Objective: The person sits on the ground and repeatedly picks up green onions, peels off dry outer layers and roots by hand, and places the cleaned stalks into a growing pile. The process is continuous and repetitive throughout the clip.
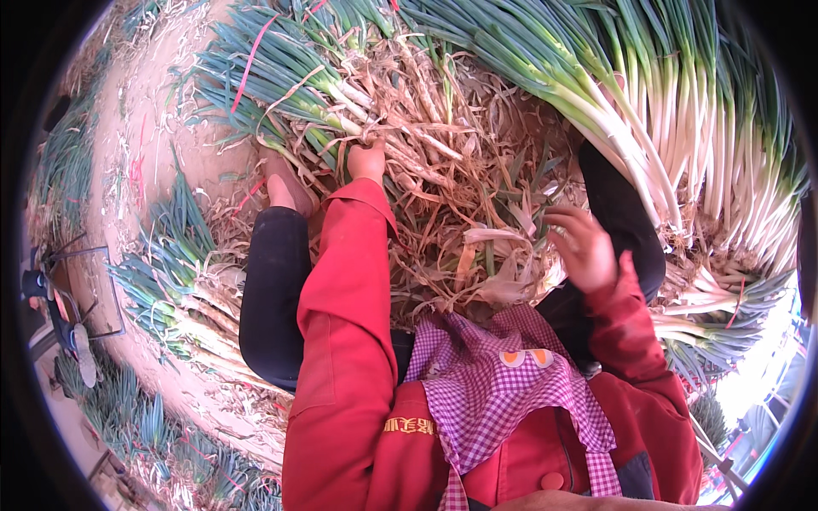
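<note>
My left hand (367, 162) is closed at the near edge of a bunch of untrimmed green onions (345, 112), apparently around a stalk; its fingertips are hidden. The bunch has dark green leaves, pale stems and dry brown outer skins, with roots trailing to the right. My right hand (580, 248) hovers near my right knee with fingers apart and nothing visible in it. Below and between the hands lies a heap of peeled onion skins and dry leaves (492, 268). Peeled long green onions (623, 140) with white stems rest across to the right.
A long row of cleaned green onions (722, 160) curves along the right side. Tied onions (709, 319) lie below it. More untrimmed bunches (185, 300) lie at left on the bare ground (121, 185). A metal frame (86, 290) stands at far left.
</note>
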Available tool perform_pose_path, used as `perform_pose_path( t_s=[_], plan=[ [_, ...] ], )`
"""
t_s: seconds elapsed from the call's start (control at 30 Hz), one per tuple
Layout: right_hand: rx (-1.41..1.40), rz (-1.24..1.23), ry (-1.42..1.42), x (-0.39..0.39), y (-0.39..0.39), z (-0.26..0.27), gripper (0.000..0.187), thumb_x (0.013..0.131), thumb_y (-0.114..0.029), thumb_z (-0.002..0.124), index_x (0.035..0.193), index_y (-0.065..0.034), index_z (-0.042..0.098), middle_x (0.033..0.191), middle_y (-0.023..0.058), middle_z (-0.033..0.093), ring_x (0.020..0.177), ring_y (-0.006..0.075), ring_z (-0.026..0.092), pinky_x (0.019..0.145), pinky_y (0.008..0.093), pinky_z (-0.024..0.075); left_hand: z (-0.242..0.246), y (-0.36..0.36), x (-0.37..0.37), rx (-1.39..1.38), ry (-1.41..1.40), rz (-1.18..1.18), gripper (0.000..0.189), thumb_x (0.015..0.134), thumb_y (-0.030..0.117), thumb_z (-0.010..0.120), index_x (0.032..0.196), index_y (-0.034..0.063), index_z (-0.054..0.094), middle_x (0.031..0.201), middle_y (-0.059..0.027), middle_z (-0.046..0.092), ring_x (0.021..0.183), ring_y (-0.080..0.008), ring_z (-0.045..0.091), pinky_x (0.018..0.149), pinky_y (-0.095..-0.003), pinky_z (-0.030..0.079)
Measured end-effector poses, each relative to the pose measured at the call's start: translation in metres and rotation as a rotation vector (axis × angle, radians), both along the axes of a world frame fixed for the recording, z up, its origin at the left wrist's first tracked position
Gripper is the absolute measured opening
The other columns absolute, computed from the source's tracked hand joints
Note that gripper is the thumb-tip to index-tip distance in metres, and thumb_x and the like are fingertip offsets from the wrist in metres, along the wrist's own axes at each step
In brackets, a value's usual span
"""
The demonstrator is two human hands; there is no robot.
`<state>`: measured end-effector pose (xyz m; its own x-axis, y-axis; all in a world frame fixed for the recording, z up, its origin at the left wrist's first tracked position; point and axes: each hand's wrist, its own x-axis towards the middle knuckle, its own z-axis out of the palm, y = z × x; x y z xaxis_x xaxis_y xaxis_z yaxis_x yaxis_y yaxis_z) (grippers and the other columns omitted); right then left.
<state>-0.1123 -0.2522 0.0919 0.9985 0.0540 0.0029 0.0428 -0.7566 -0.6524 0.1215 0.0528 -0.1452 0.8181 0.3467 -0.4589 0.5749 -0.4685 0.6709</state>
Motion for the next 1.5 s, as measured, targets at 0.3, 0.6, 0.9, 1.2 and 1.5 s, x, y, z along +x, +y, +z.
perform_pose_path(
  t_s=[0.3,0.6,0.9,1.2,1.5],
  plan=[
    [0.213,0.138,0.553,0.093,0.133,-0.091,0.047,0.086,-0.034,0.064,0.116,0.0003,0.053,0.097,0.0247,0.064,0.089,0.0385,0.064,0.079,0.0445,0.0503,0.068,0.066,-0.025,-1.022,-0.038,0.222,0.024,0.085,0.023,0.059,0.105,0.0105,0.058,0.091,-0.0003,0.060,0.071,-0.0112,0.053,0.058,-0.0259,0.040],
    [0.762,-0.063,0.666,0.076,0.195,-0.089,0.049,0.089,-0.035,0.062,0.118,0.0041,0.053,0.083,0.0195,0.065,0.076,0.0251,0.064,0.070,0.0385,0.0494,0.086,0.098,-0.056,-1.048,0.095,0.227,0.026,0.092,0.019,0.054,0.113,0.0037,0.055,0.106,-0.0110,0.063,0.101,-0.0263,0.061,0.088,-0.0425,0.050],
    [0.194,0.150,0.241,-0.010,0.171,-0.036,0.040,0.091,-0.024,0.056,0.124,-0.0023,0.050,0.080,0.0213,0.065,0.073,0.0381,0.065,0.065,0.0434,0.0512,0.070,0.118,-0.050,-0.192,-0.224,0.184,0.022,0.094,0.023,0.054,0.101,0.0026,0.060,0.071,-0.0037,0.060,0.049,-0.0139,0.054,0.041,-0.0263,0.041],
    [0.448,-0.052,0.443,0.011,0.108,-0.116,0.038,0.095,-0.027,0.055,0.122,-0.0012,0.055,0.077,0.0086,0.065,0.068,0.0198,0.062,0.063,0.0331,0.0494,0.132,0.036,-0.140,-0.526,0.109,-0.080,0.016,0.093,0.017,0.054,0.095,0.0015,0.057,0.070,-0.0035,0.054,0.045,-0.0089,0.043,0.037,-0.0239,0.036],
    [0.928,-0.062,0.493,0.050,0.115,-0.120,0.033,0.094,-0.029,0.059,0.110,-0.0007,0.065,0.089,0.0021,0.065,0.075,0.0095,0.056,0.066,0.0257,0.0453,0.256,-0.074,-0.271,-0.867,0.276,-1.395,0.024,0.091,0.026,0.060,0.097,0.0032,0.063,0.074,-0.0028,0.062,0.063,-0.0129,0.058,0.058,-0.0280,0.050]
  ],
)
